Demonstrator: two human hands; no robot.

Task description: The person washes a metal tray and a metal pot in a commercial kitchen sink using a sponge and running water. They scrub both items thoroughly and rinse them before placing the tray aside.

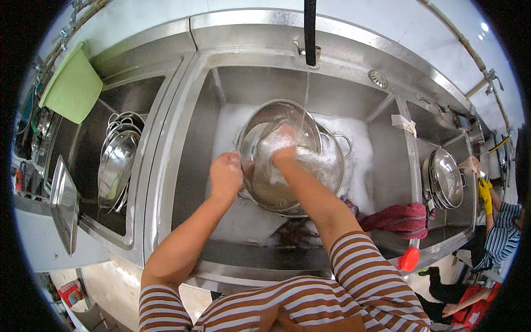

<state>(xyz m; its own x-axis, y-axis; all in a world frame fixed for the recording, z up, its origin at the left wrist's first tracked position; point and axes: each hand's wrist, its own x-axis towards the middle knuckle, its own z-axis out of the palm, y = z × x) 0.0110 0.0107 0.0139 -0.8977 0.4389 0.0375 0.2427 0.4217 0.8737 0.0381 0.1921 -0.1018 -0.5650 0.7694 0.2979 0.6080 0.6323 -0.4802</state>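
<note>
A shiny steel bowl [251, 124] is tipped up in the middle sink, under a thin stream of water. My left hand [225, 172] is closed on its left rim. My right hand [283, 145] reaches inside the bowl, against its wet, sudsy inner side; foam and motion blur hide its fingers, so I cannot make out if it holds anything. Below and behind the bowl sits a wider steel pot with a loop handle [346, 145]. White suds [359, 160] surround both on the sink floor.
A black hose [310, 33] hangs over the sink. Stacked pans [119, 166] and a green tub [72, 86] are at left; more pans [445, 180] at right. A red cloth [395, 220] and a red lid [409, 259] lie by the right edge. Other people are at far right.
</note>
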